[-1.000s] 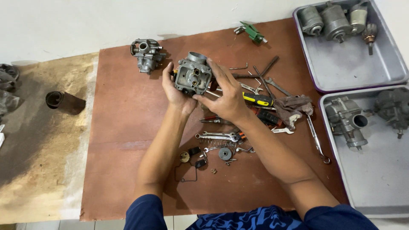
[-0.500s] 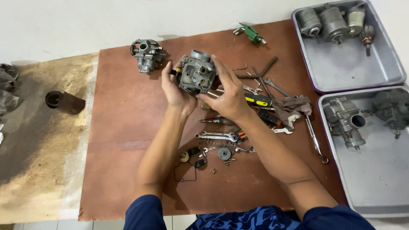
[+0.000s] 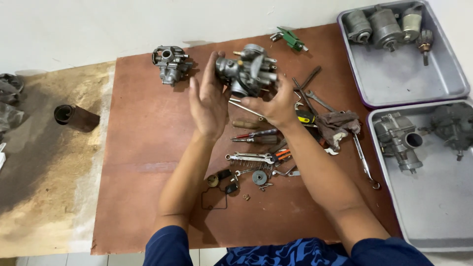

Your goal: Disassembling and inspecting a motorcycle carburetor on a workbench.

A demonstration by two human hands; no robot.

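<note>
Now, held: I lift a grey carburetor [image 3: 248, 70] at upper centre of the frame.
Left hand [image 3: 209, 101]: spread wide, palm against it.
Right hand [image 3: 276, 103]: cupping its underside.
Below: tools [image 3: 256, 148] on the brown board [image 3: 143, 148].

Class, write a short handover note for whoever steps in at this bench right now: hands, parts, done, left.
Left hand: open, palm against the carburetor.
Right hand: fingers under and around it, holding it above the brown board.
Second carburetor lies on the board; wrenches, screwdrivers and small parts lie below the hands.
Done: some small parts and a gasket are already out.
Left: cannot tell.
</note>
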